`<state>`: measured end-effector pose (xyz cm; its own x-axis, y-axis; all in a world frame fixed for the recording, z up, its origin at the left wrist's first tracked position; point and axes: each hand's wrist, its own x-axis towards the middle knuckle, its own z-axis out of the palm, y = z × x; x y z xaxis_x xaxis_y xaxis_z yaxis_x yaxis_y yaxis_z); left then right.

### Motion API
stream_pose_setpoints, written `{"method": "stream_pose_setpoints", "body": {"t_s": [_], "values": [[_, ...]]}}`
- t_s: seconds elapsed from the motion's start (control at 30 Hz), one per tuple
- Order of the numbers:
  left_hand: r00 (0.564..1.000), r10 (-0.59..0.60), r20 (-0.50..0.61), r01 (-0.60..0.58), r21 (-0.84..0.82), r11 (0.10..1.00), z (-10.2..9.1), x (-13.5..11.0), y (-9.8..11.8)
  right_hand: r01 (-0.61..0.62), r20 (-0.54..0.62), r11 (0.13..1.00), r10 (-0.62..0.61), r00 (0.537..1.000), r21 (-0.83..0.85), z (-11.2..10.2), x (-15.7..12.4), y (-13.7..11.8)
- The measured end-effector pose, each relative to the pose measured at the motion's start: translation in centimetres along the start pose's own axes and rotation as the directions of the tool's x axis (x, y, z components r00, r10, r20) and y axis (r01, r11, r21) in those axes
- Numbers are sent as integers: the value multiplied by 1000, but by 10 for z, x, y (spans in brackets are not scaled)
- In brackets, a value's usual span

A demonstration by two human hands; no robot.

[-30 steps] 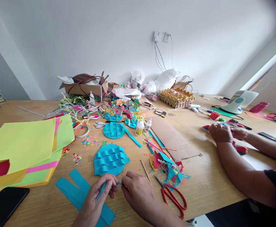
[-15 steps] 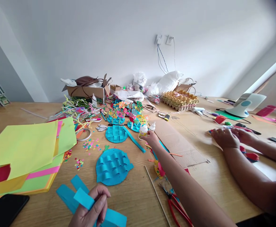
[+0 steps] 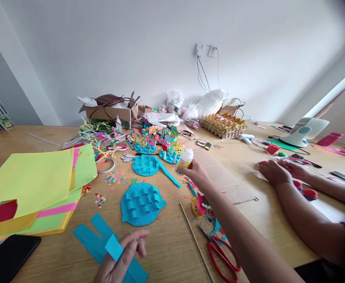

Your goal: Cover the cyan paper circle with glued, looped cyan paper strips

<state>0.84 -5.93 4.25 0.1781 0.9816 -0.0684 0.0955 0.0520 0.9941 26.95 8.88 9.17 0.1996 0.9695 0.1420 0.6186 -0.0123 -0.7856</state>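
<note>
Several blue paper strips [image 3: 94, 239] are pinched between the thumb and fingers of my left hand [image 3: 123, 255], low in the view. My right hand [image 3: 198, 171] is wrapped round a white glue bottle [image 3: 185, 159] with a yellow label, tilted and lifted off the table. Between my hands lies a round blue paper piece [image 3: 144, 204] covered in raised paper loops. Behind it sits a smaller blue woven piece [image 3: 145, 165], with a loose blue strip [image 3: 168, 173] at its right. Red-handled scissors [image 3: 222, 255] lie beneath my right forearm.
Coloured paper sheets [image 3: 39, 181] and a black phone [image 3: 11, 255] lie at the left. A thin wooden stick [image 3: 196, 239] rests near the scissors. Cardboard [image 3: 228, 177] lies behind my right arm. Another person's hands [image 3: 275, 172] work at the right. Egg trays [image 3: 224, 125] stand at the back.
My right hand has picked up the glue bottle and drawn it nearer. My left hand has moved slightly right, with its outer fingers straighter, still holding the strips.
</note>
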Motion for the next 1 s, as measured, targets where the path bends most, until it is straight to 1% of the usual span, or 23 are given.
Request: {"method": "stream_pose_setpoints", "body": {"t_s": [0.03, 0.07, 0.1, 0.2, 0.27, 0.37, 0.47, 0.57, 0.63, 0.7, 0.77, 0.87, 1.0], "values": [[999, 42, 23, -42, 0, 999, 1, 2, 1, 17, 55, 999, -20, 998, 47, -4, -16, -8], [995, 85, 51, -85, 1, 996, 2, 4, 3, 25, 146, 985, -50, 988, 168, -8, -32, -15], [990, 117, 75, -118, 5, 993, 4, 6, 7, 5, 207, 961, -65, 976, 277, -10, -48, -20], [962, 229, 148, -235, 25, 972, 14, 9, 21, -130, 316, 867, -34, 948, 481, -11, -90, -27], [940, 269, 211, -283, 39, 958, 23, 9, 29, -154, 329, 836, -34, 944, 527, -10, -111, -25], [917, 275, 288, -290, 10, 957, 38, 6, 33, -96, 290, 872, -55, 955, 480, -4, -134, -17], [912, 247, 326, -247, -42, 968, 48, 3, 27, 8, 249, 939, -99, 963, 345, 2, -152, -10], [930, 154, 333, -139, -70, 988, 53, -1, 18, 55, 226, 989, -86, 970, 140, 6, -165, -7], [933, 88, 348, -57, -96, 994, 54, -3, 13, 50, 234, 995, -69, 970, 84, 9, -171, -5], [934, 47, 355, -3, -125, 992, 55, -4, 10, 57, 232, 990, -86, 969, 128, 14, -176, -2], [942, 36, 335, 18, -159, 987, 55, -5, 8, 78, 176, 971, -120, 977, 227, 23, -182, 4], [956, 29, 293, 54, -271, 961, 55, -6, 5, 133, 24, 932, -149, 988, 336, 39, -192, 15], [954, 12, 300, 117, -409, 905, 57, -6, 5, 154, -170, 910, -95, 981, 385, 55, -196, 22]]}}
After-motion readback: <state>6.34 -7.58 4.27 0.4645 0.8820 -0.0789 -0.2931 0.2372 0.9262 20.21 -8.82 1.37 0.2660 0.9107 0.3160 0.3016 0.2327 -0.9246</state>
